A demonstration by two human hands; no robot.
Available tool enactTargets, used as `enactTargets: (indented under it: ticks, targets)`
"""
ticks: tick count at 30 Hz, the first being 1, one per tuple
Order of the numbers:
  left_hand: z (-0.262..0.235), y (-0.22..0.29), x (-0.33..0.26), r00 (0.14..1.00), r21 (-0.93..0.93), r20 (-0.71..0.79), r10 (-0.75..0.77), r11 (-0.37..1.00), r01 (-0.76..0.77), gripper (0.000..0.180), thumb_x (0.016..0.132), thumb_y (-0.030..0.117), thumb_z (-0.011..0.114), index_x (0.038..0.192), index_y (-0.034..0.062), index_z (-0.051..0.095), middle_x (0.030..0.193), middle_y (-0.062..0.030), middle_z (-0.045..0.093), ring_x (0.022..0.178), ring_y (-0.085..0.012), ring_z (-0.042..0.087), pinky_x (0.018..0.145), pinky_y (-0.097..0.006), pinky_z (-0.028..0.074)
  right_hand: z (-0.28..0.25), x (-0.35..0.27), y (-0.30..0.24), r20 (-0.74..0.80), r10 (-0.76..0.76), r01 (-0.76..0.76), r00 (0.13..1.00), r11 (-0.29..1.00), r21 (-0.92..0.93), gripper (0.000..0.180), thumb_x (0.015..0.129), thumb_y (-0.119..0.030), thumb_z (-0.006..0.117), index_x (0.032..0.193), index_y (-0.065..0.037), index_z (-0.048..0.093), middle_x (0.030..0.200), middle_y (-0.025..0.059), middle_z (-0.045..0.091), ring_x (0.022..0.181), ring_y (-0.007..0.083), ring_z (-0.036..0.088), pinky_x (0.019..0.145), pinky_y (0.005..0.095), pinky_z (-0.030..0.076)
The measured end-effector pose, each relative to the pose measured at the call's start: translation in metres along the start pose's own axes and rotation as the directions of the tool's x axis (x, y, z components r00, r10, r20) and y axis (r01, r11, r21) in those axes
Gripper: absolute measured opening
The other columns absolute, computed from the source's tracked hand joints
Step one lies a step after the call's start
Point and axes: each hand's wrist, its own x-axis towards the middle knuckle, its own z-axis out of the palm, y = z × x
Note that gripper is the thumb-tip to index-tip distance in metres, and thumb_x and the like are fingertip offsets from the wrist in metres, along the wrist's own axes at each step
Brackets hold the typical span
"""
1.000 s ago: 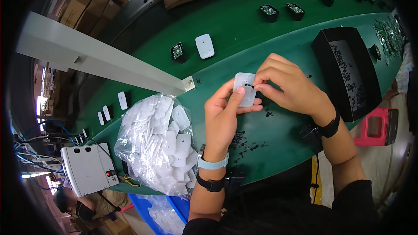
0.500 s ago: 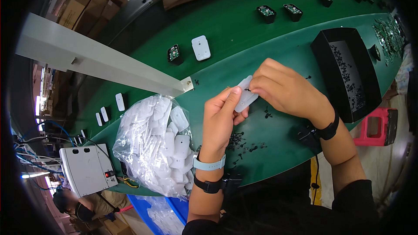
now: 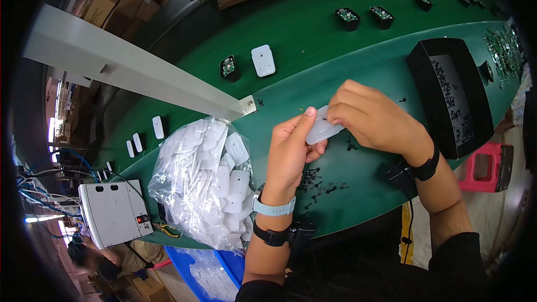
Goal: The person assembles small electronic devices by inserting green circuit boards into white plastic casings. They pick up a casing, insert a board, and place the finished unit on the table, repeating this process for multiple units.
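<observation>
My left hand (image 3: 291, 151) grips a small white plastic cover (image 3: 323, 130) above the green belt (image 3: 313, 50). My right hand (image 3: 372, 117) rests on the cover's upper right edge, fingers pinched against it. Small black parts (image 3: 321, 182) lie scattered on the belt just below both hands. A clear bag of several white covers (image 3: 204, 182) lies to the left of my left hand.
A black tray of small black parts (image 3: 447, 92) stands at the right. A white cover (image 3: 263, 60) and black modules (image 3: 228, 68) lie farther up the belt. A grey metal beam (image 3: 134, 70) crosses at left; a white box device (image 3: 112, 212) sits at lower left. A pink stool (image 3: 486, 165) is on the right.
The white cover has tilted from facing me to edge-on and lower, and my right hand's fingers have closed over its upper edge.
</observation>
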Motion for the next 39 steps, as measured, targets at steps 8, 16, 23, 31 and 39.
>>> enactTargets:
  ticks: [8,16,23,31,39]
  targets:
    - [0.0,-0.001,0.0,1.0,-0.001,0.0,-0.013,1.0,0.013,0.042,0.107,0.033,0.049,0.098,-0.0041,0.066,0.069,-0.0062,0.059,0.054,-0.008,0.05,0.043,-0.02,0.029,-0.001,0.0,-0.002,-0.02,0.033,-0.032,0.999,0.996,0.082,0.01,0.081,0.003,0.064,0.09,0.0,0.059,0.086,0.0083,0.056,0.082,0.0278,0.054,0.069,0.037,0.049]
    - [0.001,-0.004,0.0,1.0,0.075,-0.015,0.013,0.997,-0.012,0.041,0.106,0.034,0.05,0.096,-0.0014,0.068,0.064,-0.0029,0.057,0.052,-0.006,0.047,0.045,-0.02,0.028,-0.003,0.001,-0.003,0.03,0.005,-0.004,1.0,1.0,-0.008,0.026,0.066,0.006,0.065,0.091,-0.001,0.061,0.089,0.0068,0.056,0.084,0.0269,0.055,0.069,0.0362,0.05]
    - [0.001,-0.005,0.001,0.999,0.147,-0.033,0.024,0.989,-0.019,0.041,0.106,0.035,0.05,0.095,0.0002,0.068,0.066,-0.001,0.055,0.054,-0.006,0.045,0.047,-0.021,0.028,-0.004,-0.001,-0.005,0.062,0.029,-0.027,0.998,0.999,-0.045,0.024,0.068,0.005,0.067,0.09,-0.003,0.06,0.09,0.0057,0.054,0.084,0.0259,0.055,0.068,0.0358,0.05]
    - [0.001,-0.01,0.0,0.992,0.168,-0.038,0.124,0.979,-0.116,0.038,0.105,0.034,0.051,0.099,0.0,0.068,0.071,-0.0004,0.056,0.056,-0.0059,0.047,0.048,-0.02,0.031,-0.004,-0.002,-0.007,-0.034,0.228,-0.215,0.973,0.951,0.224,0.021,0.08,0.001,0.071,0.097,-0.003,0.06,0.099,0.008,0.057,0.085,0.0255,0.06,0.065,0.0321,0.052]
    - [0.009,-0.013,-0.004,0.976,0.202,0.039,0.216,0.954,-0.22,0.013,0.096,0.008,0.062,0.098,-0.0015,0.071,0.07,0.0017,0.057,0.061,-0.0037,0.05,0.052,-0.021,0.038,-0.006,-0.007,0.001,0.228,0.494,-0.495,0.839,0.52,0.696,0.026,0.085,0.004,0.071,0.107,0.0,0.058,0.099,0.0039,0.061,0.087,0.0085,0.061,0.067,0.0209,0.053]
